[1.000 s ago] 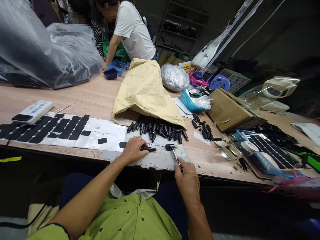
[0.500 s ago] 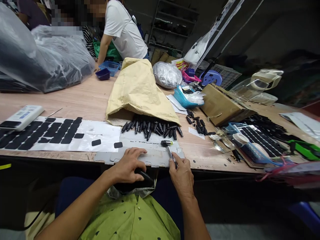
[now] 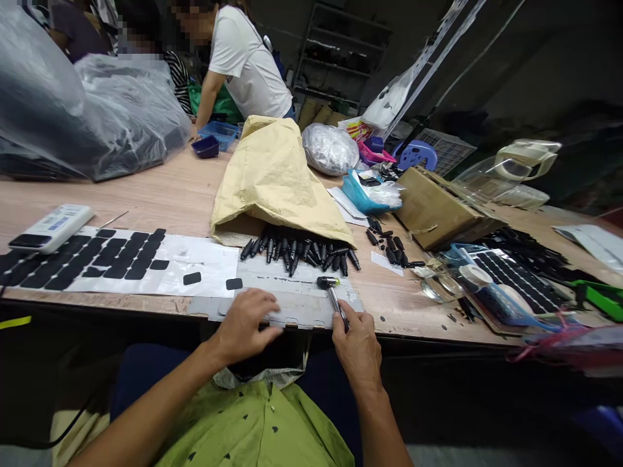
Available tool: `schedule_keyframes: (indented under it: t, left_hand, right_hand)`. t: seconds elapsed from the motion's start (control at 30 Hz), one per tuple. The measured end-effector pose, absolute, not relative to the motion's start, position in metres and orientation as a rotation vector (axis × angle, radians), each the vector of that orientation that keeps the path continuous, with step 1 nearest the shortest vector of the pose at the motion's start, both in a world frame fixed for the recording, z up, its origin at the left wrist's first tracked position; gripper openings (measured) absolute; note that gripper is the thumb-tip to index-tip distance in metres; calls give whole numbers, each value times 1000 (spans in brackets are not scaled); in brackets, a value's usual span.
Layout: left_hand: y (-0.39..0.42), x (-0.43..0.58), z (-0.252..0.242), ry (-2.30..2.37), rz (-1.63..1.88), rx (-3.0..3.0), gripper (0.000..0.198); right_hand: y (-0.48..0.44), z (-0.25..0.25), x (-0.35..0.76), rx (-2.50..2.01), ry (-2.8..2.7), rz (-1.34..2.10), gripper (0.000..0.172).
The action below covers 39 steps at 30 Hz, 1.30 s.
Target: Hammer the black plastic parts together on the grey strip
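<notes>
From the head camera, the small hammer (image 3: 334,298) is at the front of the worktop (image 3: 160,188), its head over the grey board (image 3: 292,299). Its handle runs away from me, leaning a little to the left as it goes. The head sits crosswise to that, its long axis nearly left to right, black end to the left and yellow end to the right.

My right hand (image 3: 357,340) is at the worktop's front edge, fingers clamped round the lower handle, thumb on the left side, the forearm rising from the bottom of the view. My left hand (image 3: 246,327) hangs by the same edge with nothing in it that I can see, back upward, fingers spread and thumb well apart from them, pointing right toward the hammer. That forearm slants up from the lower left.

Beyond the hammer, black pieces (image 3: 294,251) lie in a heap at the mouth of the yellow sack (image 3: 277,178); the sack covers the rear ones, so I can't count them. My right fingers hide the handle's end. Whether the hammer's head touches the board, I cannot tell. The bag (image 3: 288,375) at my lap has a dark mouth, its contents impossible to make out.
</notes>
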<state>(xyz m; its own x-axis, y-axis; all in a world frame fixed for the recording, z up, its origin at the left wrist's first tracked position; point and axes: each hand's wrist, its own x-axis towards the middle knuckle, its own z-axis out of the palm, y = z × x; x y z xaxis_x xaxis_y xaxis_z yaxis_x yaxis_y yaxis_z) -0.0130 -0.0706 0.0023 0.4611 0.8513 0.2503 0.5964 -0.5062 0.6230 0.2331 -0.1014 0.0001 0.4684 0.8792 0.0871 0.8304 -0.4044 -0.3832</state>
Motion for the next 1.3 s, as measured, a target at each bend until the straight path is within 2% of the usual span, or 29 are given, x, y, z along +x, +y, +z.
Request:
schedule_keyframes:
  t: [0.13, 0.27, 0.37, 0.5, 0.6, 0.7, 0.8, 0.93, 1.07, 1.3]
  left_hand:
    - [-8, -25, 12, 1785, 947, 2002, 27]
    - [39, -38, 10, 2094, 727, 1945, 27]
    - [46, -45, 7, 2080, 652, 1989, 23]
    - [29, -45, 13, 2098, 921, 1908, 22]
    - [11, -30, 19, 1767, 975, 1918, 21]
    - [-1, -6, 18, 1422, 786, 2090, 17]
    - [-3, 12, 12, 1343, 651, 2214, 16]
    - [1, 21, 8, 1370, 610, 2203, 22]
    - [3, 26, 9, 1391, 598, 2157, 17]
    - [4, 28, 6, 1403, 600, 2101, 16]
  right_hand:
    - [-101, -1, 233, -2359, -1448, 173, 34]
    - [-100, -3, 234, -2348, -1447, 162, 34]
    - [-101, -5, 234, -2322, -1452, 138, 34]
    - [-101, -7, 233, -2298, -1449, 100, 34]
    - [-100, -10, 233, -2283, -1445, 77, 36]
    - [-101, -14, 239, -2189, -1412, 100, 37]
    - [-106, -17, 247, -1980, -1350, 241, 40]
    - [-119, -9, 241, -1814, -1143, 628, 55]
    - [-124, 6, 219, -1656, -995, 929, 66]
    - [-119, 9, 193, -1522, -1114, 1068, 56]
